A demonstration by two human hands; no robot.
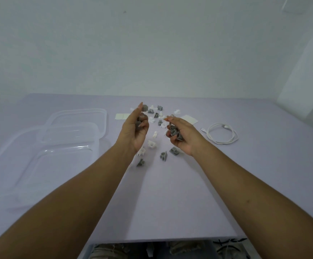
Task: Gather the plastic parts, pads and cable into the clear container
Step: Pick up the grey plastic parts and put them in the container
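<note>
Both hands' grips [178, 135] full of grey parts [174, 132] above table [170, 193]

Two bare forearms reach in from the lower corners, uncovered from elbow to wrist, with no sleeves, watch, bracelets or rings. The left hand [136, 128] has long, pointed fingernails. The right hand [182, 135] is likewise unadorned, and its forearm carries a small dark mark partway along. Below the table edge, the person's lap shows blue denim jeans [180, 248] with frayed, ripped patches.
</note>
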